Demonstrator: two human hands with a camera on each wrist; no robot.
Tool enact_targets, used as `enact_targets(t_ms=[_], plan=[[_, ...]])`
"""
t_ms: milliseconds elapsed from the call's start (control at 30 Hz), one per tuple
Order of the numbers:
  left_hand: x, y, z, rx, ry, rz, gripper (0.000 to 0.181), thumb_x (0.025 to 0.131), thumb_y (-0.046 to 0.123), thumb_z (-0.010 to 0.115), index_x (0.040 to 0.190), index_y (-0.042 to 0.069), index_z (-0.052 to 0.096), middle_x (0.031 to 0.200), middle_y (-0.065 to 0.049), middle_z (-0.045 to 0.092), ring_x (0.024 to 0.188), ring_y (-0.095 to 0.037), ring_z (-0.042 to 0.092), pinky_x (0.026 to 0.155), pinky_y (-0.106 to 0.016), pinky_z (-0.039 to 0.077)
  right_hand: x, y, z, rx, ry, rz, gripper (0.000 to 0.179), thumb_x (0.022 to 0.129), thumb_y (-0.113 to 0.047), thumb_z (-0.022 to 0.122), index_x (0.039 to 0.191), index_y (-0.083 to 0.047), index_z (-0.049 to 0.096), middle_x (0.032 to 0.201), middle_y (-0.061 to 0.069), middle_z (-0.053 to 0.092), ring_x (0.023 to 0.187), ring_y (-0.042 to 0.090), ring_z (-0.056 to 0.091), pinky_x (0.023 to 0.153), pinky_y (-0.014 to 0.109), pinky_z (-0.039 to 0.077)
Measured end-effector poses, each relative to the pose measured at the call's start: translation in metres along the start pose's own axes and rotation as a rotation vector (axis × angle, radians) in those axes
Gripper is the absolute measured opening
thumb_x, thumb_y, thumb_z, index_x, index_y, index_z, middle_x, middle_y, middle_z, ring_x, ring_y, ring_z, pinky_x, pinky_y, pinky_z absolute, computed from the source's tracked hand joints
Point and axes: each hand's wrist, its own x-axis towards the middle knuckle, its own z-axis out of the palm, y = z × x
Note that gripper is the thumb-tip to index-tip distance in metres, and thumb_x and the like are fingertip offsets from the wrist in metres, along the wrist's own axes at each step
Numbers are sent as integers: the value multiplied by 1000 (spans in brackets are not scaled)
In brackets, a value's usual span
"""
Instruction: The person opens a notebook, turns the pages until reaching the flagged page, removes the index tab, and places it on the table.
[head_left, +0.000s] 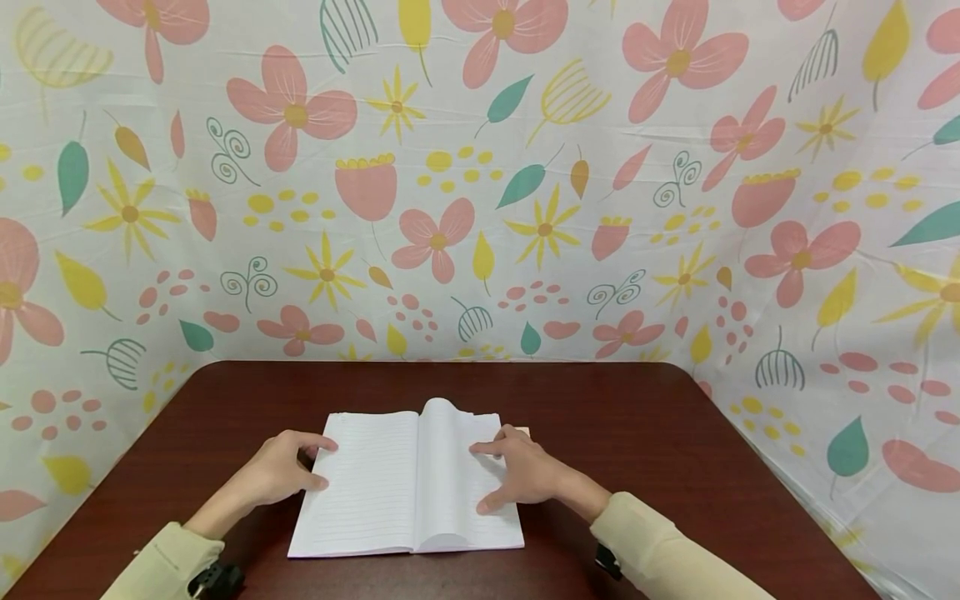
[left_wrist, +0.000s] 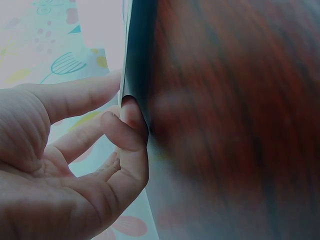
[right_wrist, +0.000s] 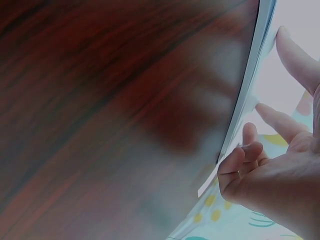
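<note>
An open notebook (head_left: 375,483) with ruled pages lies on the table. Near its spine, one page (head_left: 442,467) arches up in a curve over the right-hand side. At the left edge, my left hand (head_left: 281,468) grips the notebook, fingertips on the page side. The left wrist view has curled fingers (left_wrist: 132,150) tucked at the underside of that edge. My right hand (head_left: 528,467) rests over the right page, its thumb and index finger extended onto the paper. Its other fingers (right_wrist: 242,160) curl by the notebook's outer edge in the right wrist view.
The dark red-brown wooden table (head_left: 637,433) has rounded far corners. A flower-patterned cloth (head_left: 480,208) hangs behind and along both sides. A small pale corner (head_left: 523,432) sticks out past the notebook's right edge, beside my right hand.
</note>
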Motion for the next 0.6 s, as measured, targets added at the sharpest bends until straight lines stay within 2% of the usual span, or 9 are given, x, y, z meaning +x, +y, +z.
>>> enact_targets(t_ms=[367, 600], plan=[[0, -1, 0, 3, 1, -5, 45, 78, -3, 89, 121, 2, 76, 106, -13, 62, 78, -23, 54, 68, -37, 51, 10, -7, 7, -12, 17, -46, 82, 74, -37, 98, 145, -12, 66, 108, 2, 51, 99, 18, 46, 79, 32, 41], [0, 1, -1, 11, 3, 21, 46, 78, -2, 90, 121, 1, 76, 106, -12, 61, 81, -23, 53, 68, -37, 50, 16, -16, 12, -18, 20, -53, 82, 72, -36, 99, 144, -12, 67, 104, 3, 51, 93, 15, 46, 76, 31, 40]])
